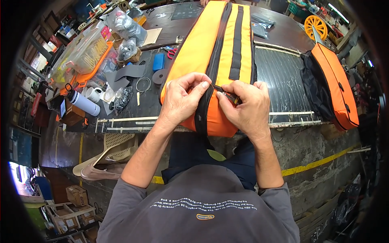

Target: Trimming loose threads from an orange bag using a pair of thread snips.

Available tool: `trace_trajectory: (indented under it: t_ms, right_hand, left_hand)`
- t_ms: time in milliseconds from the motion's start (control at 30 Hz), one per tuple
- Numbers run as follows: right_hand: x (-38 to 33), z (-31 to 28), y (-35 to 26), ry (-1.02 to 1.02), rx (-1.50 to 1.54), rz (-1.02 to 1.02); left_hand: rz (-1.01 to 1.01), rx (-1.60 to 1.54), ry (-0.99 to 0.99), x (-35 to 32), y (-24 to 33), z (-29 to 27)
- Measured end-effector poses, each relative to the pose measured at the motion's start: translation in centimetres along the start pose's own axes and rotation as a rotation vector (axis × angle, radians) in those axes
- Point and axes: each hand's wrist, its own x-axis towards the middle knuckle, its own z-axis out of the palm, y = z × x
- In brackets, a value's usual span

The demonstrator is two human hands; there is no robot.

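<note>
A long yellow and orange bag lies on the dark worktable, its near orange end at the table's front edge. Down its length run a black zipper and a black webbing strip. My left hand is closed in a pinch at the near part of the zipper, thumb against forefinger. Close beside it, my right hand curls around a small dark object, too hidden to name. The right thumb and forefinger point toward the zipper, and the fingertips of both hands are slightly apart.
A second orange and black bag lies at the table's right edge by an orange wheel. Leftward are a light blue bottle, a white mug, a tape roll, pink-handled scissors and clear plastic bins.
</note>
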Motion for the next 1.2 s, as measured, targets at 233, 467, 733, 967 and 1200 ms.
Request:
trace_trajectory:
  t_ms: [233,467,733,967,1200]
  right_hand:
    - [-2.7,1.5,0.3,0.286,0.039,0.048]
    - [-5.4,2.8,1.2,0.354,0.542,0.405]
    - [-4.5,4.7,2.6,0.351,0.948,0.551]
    - [-3.9,8.6,-0.3,0.52,1.159,0.472]
    - [-5.7,10.1,-5.9,0.148,1.515,0.33]
  left_hand:
    - [0.183,0.192,0.068,-0.7,-0.4,0.1]
    - [0.158,0.311,0.192,-1.7,0.4,0.4]
    - [0.366,0.999,0.104,3.1,2.0,3.2]
    - [0.195,0.736,-0.031,12.7,2.3,2.9]
    - [0.714,0.581,-0.405,14.1,4.5,-1.3]
